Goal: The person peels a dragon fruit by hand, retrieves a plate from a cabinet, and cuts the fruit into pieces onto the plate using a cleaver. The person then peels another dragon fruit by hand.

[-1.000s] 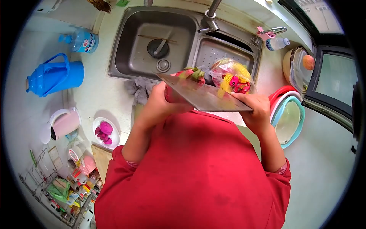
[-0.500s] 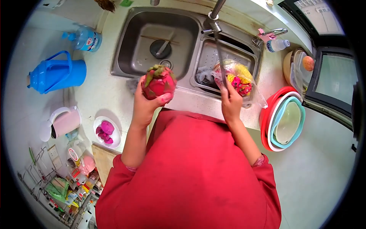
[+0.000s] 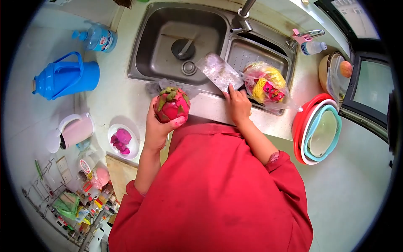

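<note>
My left hand (image 3: 161, 126) is wrapped round a red dragon fruit (image 3: 172, 105) with green-tipped scales, held over the counter's front edge. In my right hand (image 3: 238, 105) is a cleaver (image 3: 219, 72), gripped at its handle; the broad, wet-looking blade points up and left over the sink divider. Just right of that hand, a clear plastic bag (image 3: 268, 82) with yellow netting and pink-red fruit lies in the smaller sink basin. A crumpled grey plastic bag (image 3: 156, 87) lies behind the dragon fruit at the sink's front rim.
A double steel sink (image 3: 138, 63) has a tap (image 3: 243, 23) at its back. On the left stand a blue thermos jug (image 3: 69, 77), a water bottle (image 3: 100, 38), a pink jug (image 3: 77, 130) and a white bowl (image 3: 133, 149) with magenta pieces. Nested basins (image 3: 299, 134) stand right.
The cleaver has swung left and down from upright near the tap, its flat side now showing. My right hand moved left, away from the bagged fruit. The dragon fruit stays in my left hand.
</note>
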Tool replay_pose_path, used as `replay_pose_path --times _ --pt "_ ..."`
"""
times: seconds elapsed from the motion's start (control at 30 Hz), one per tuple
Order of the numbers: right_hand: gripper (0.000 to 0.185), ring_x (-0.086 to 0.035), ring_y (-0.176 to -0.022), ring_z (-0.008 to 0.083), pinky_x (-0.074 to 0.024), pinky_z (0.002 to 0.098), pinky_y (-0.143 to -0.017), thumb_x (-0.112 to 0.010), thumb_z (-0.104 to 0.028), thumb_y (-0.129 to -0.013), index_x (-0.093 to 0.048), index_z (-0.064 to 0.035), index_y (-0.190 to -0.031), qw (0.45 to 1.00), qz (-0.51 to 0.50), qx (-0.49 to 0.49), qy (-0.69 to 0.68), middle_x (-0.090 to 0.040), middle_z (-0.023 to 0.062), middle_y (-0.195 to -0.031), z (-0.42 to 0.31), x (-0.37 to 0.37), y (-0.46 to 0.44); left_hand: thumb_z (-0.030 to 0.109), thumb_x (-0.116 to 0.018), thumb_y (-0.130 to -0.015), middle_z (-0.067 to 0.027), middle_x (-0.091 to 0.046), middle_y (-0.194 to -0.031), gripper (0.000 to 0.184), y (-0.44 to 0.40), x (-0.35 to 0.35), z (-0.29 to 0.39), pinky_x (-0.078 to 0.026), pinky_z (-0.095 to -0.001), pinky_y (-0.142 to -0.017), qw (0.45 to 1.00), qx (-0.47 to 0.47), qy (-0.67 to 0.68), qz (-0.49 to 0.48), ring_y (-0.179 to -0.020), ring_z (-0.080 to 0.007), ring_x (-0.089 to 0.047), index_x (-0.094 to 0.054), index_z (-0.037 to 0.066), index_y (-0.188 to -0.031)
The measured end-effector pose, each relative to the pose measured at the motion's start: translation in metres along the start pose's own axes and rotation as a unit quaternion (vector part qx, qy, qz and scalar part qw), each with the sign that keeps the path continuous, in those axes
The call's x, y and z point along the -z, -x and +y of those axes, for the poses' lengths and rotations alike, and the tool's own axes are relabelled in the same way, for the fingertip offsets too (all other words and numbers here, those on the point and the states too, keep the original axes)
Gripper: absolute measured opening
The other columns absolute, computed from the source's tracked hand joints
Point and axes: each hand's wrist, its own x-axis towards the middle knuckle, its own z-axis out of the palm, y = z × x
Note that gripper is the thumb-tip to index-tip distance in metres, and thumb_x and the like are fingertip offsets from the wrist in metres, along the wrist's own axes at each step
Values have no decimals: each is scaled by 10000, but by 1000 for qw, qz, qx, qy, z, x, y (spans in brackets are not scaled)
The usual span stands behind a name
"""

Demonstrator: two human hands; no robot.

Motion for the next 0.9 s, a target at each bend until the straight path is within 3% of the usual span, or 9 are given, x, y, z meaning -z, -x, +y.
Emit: replay_pose_path --times 0.07,0.13,0.47,0.9 --pt "463 -586 -915 278 -548 402 -680 -760 -283 -841 -664 -115 -1261 1000 -11 -13 24 -603 71 -901 3 7 -1 59 -882 -703 -83 -581 -1290 778 -1 -2 4 -467 -343 -1050 999 -14 -28 -12 -1204 -186 -569 -465 28 -1359" --pt "477 -572 -904 280 -526 392 -712 -766 -274 -827 -661 -110 -1262 996 -60 -61 18 -576 75 -979 6 13 1 61 -891 -697 -79 -578 -1295 792 -1 -6 8 -459 -341 -1056 998 -27 -56 -24 -1211 -185 -559 -462 27 -1362" --pt "497 -575 -919 263 -469 383 -768 -746 -208 -832 -624 -104 -1303 997 -65 -13 36 -578 73 -988 15 22 11 63 -892 -702 -75 -572 -1310 794 -20 -31 19 -440 -330 -1058 992 -8 -84 -92 -1221 -172 -552 -461 29 -1367" --pt "415 -603 -987 286 -485 400 -846 -659 -131 -885 -626 -70 -1294 995 -86 26 -46 -640 105 -1052 58 61 48 56 -885 -713 -96 -523 -1320 863 -34 -37 14 -471 -336 -1040 992 -40 -101 -66 -1211 -201 -551 -383 67 -1415"
